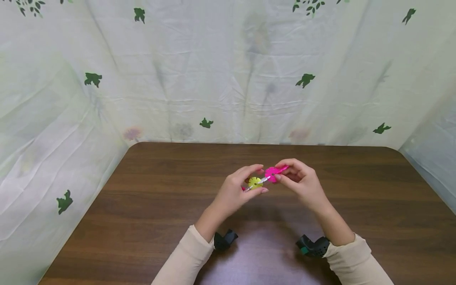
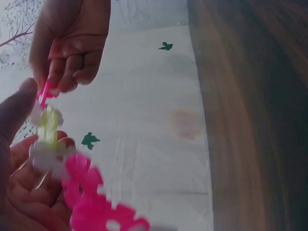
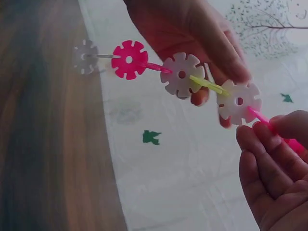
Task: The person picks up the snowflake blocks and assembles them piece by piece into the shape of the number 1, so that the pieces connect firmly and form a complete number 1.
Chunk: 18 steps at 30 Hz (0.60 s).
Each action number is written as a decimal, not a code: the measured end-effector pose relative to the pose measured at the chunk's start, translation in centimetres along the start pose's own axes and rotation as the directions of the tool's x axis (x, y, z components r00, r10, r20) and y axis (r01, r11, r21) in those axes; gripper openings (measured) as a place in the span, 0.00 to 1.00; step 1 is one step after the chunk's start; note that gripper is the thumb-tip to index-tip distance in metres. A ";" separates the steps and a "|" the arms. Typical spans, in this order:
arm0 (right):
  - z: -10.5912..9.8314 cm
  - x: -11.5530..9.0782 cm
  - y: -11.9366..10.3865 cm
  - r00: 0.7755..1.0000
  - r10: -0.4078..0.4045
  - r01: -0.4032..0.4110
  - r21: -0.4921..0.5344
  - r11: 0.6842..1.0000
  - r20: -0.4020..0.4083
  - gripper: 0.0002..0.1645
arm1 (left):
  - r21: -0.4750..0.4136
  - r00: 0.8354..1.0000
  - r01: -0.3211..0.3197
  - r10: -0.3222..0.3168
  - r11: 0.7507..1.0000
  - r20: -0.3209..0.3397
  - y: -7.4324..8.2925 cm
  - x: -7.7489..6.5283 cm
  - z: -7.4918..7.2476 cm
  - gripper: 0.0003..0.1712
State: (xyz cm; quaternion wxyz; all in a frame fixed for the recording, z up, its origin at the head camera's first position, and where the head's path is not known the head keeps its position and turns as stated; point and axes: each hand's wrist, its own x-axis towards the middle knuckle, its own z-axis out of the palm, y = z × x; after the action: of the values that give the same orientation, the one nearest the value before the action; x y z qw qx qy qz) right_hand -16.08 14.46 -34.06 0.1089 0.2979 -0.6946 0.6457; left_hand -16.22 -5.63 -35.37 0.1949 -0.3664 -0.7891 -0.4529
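Observation:
Over the table, both hands hold a chain of notched plastic interlocking discs slotted together at angles. My left hand [image 1: 235, 188] grips the chain, its thumb by a white disc [image 3: 239, 102] and its fingers behind; a yellow disc [image 1: 254, 182] shows between thumb and fingers. My right hand [image 1: 303, 183] pinches a pink disc [image 1: 271, 174] between thumb and fingertips, at the end slotted into that white disc. Beyond the left hand the chain runs on through another white disc [image 3: 181, 74], a pink disc [image 3: 129, 59] and a last white disc [image 3: 85, 56].
The brown wooden table [image 1: 160, 190] lies beneath both hands. A pale curtain [image 1: 228, 79] with green bird shapes hangs behind it and along the sides. Dark devices, a left wrist device [image 1: 225, 240] and a right wrist device [image 1: 313, 246], sit by the beige sleeves.

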 end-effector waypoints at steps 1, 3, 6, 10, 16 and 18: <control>-0.2 0.0 -0.1 1.000 0.000 0.000 -0.008 1.000 -0.005 0.16 | -0.044 0.999 0.037 -0.036 0.998 0.016 0.0 0.0 -0.1 0.28; -0.6 0.1 -0.3 1.000 -0.003 0.002 -0.026 1.000 -0.017 0.18 | -0.114 0.993 0.116 -0.110 0.987 0.052 0.0 0.1 -0.3 0.24; -1.0 0.2 -0.4 0.999 -0.014 0.013 -0.047 0.999 -0.034 0.21 | -0.188 0.970 0.236 -0.218 0.954 0.111 0.2 0.1 -0.6 0.18; -1.2 0.2 -0.4 0.998 -0.026 0.022 -0.053 0.998 -0.063 0.24 | -0.216 0.948 0.308 -0.279 0.927 0.154 1.4 0.3 -0.9 0.12; -0.8 0.1 -0.4 0.993 -0.001 0.002 0.009 1.000 -0.114 0.26 | -0.279 0.935 0.343 -0.299 0.897 0.188 3.3 0.8 -1.1 0.08; -0.6 0.1 -0.4 0.991 0.003 -0.001 0.013 1.000 -0.136 0.23 | -0.315 0.931 0.357 -0.305 0.880 0.202 3.3 0.7 -0.9 0.07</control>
State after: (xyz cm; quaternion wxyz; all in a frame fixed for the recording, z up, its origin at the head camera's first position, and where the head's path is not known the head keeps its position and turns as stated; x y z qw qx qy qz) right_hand -16.09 15.04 -33.63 0.1533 0.2531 -0.6816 0.6692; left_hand -14.20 -5.05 -32.51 -0.0113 -0.2864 -0.7602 -0.5830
